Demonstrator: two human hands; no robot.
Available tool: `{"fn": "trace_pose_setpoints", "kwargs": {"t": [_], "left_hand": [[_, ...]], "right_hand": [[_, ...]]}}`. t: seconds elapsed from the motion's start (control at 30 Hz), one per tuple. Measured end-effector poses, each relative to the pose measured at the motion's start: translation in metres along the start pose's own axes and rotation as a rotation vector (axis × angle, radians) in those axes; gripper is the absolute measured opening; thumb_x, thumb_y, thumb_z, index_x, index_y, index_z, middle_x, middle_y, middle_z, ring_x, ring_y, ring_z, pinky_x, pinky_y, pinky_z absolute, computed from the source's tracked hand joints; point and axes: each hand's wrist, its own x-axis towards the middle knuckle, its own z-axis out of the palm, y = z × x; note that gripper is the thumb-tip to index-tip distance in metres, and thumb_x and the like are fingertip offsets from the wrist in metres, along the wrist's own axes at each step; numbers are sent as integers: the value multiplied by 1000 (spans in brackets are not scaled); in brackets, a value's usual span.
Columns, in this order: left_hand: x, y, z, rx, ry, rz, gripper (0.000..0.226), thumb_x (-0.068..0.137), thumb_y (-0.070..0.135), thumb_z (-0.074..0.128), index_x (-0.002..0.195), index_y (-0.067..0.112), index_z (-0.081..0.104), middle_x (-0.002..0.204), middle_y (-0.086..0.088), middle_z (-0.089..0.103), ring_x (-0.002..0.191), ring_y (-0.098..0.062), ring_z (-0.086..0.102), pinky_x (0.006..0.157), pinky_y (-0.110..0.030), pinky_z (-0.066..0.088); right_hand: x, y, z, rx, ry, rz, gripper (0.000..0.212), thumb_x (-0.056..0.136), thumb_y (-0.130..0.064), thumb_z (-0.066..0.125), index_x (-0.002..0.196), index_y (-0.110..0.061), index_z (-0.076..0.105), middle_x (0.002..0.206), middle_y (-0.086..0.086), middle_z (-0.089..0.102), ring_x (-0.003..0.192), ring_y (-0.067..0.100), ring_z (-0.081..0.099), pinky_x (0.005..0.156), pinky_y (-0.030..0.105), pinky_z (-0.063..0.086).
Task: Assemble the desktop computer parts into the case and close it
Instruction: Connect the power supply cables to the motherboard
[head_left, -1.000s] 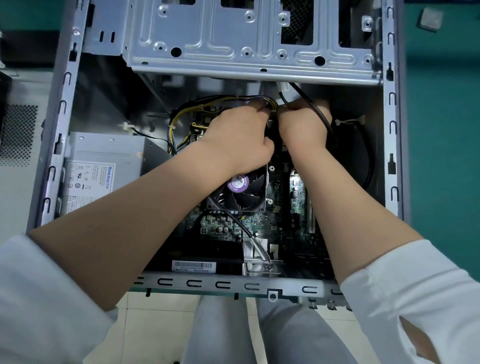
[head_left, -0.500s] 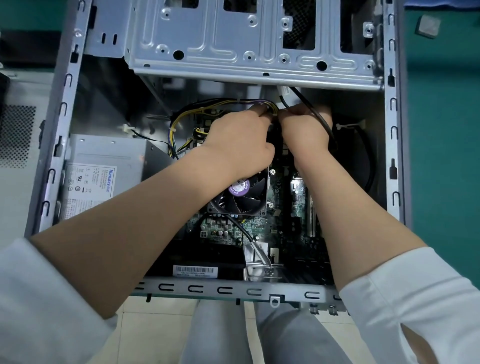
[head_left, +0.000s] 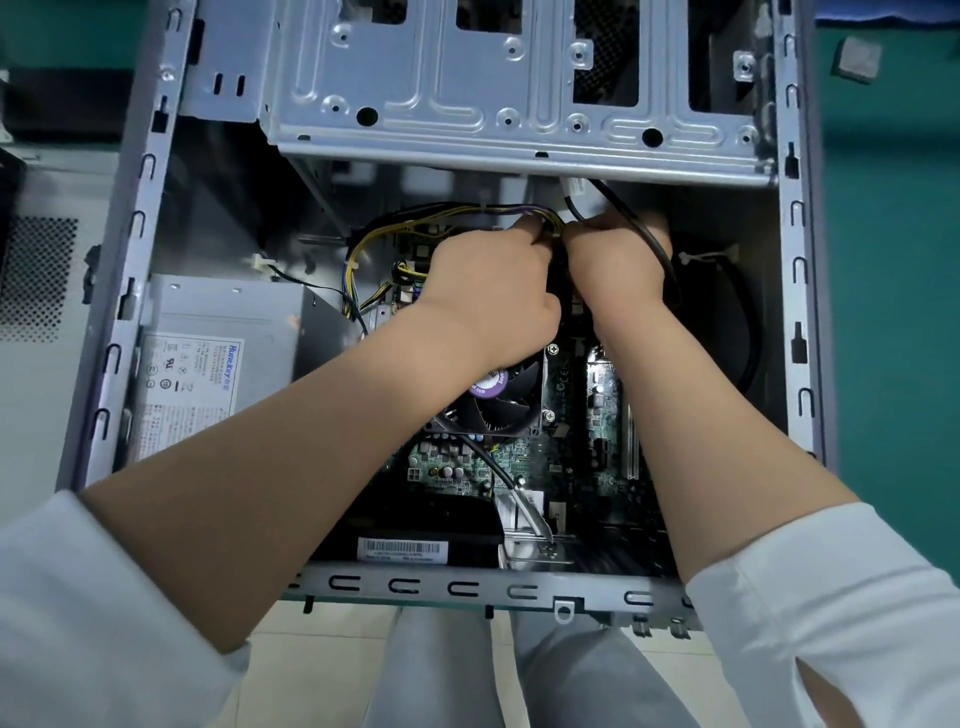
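Note:
The open grey computer case (head_left: 156, 171) lies on its side in front of me. Deep inside, both hands meet over the far edge of the green motherboard (head_left: 452, 467). My left hand (head_left: 488, 291) and my right hand (head_left: 615, 260) have their fingertips curled together on the end of a yellow, black and purple power cable bundle (head_left: 441, 215). The plug itself is hidden under the fingers. A black cable (head_left: 660, 249) runs over my right hand. The black CPU fan (head_left: 501, 402) with a purple label sits just below my left wrist.
A grey power supply (head_left: 218, 332) with a white label fills the case's left side. The metal drive cage (head_left: 519, 88) overhangs the far part. A black cable loop (head_left: 743, 332) lies at the right wall. A small grey block (head_left: 860, 58) rests on the green surface outside.
Both hands stay pressed together at the cable end. The view has shifted slightly, so the case sits a little lower in the frame.

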Motion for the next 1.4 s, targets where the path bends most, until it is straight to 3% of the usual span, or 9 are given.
{"fn": "trace_pose_setpoints", "kwargs": {"t": [0.13,0.37,0.5,0.73,0.97,1.03,1.13,1.27,1.4], "left_hand": [[1,3,5,-27,-15,-13,46,90,31,40,132,16,50,149,0,35,112,-32,54,76,-34,39],[1,3,3,-20,7,-26,43,87,29,44,126,16,55,137,-1,46,110,-30,55,70,-31,31],[0,2,1,-45,2,-36,43,86,28,45,127,15,53,138,-2,46,110,-32,55,73,-33,35],[0,0,6,-75,-13,-19,45,89,27,40,132,16,47,146,1,38,108,-33,55,72,-32,33],[0,-3,6,-84,-20,-5,46,88,30,40,131,17,50,143,2,41,107,-32,56,70,-31,31],[1,-3,7,-100,-23,-9,47,88,30,41,133,17,48,144,2,40,107,-32,56,70,-32,34],[1,-4,5,-135,-45,-13,52,89,30,40,140,20,41,151,3,32,113,-30,53,78,-34,42],[-5,1,5,-164,-65,-38,51,95,28,34,145,22,32,155,4,26,115,-30,54,78,-35,41],[-6,2,9,-129,-153,-149,58,100,32,28,152,12,14,159,-9,12,120,-34,51,83,-40,42]], "right_hand": [[-1,2,0,39,-4,-19,33,84,-7,57,57,-18,41,55,-5,46,44,7,38,36,12,31],[-5,5,-3,70,-12,-35,21,83,-10,58,62,-14,55,54,-2,48,49,14,43,51,22,37],[-3,5,-2,82,-12,-35,30,81,-9,60,55,-18,48,54,0,47,56,19,46,56,28,39],[2,4,2,28,17,-40,34,80,-8,59,52,-18,42,52,-5,47,47,11,42,50,22,37],[3,6,3,121,16,-32,33,80,-6,60,53,-19,46,59,2,52,66,21,52,64,34,45],[3,10,0,67,-37,-48,27,85,-10,56,60,-18,50,67,7,54,65,22,51,63,29,44],[-5,11,-3,-65,-79,-123,16,93,-19,49,94,-15,65,88,1,60,68,13,56,53,12,41],[-9,6,-5,-317,-124,-362,30,93,-14,43,118,-15,58,112,9,63,101,27,59,73,24,41],[-8,4,-5,-519,-192,-529,25,92,-9,43,108,-14,61,104,10,63,93,25,57,73,27,39]]}}
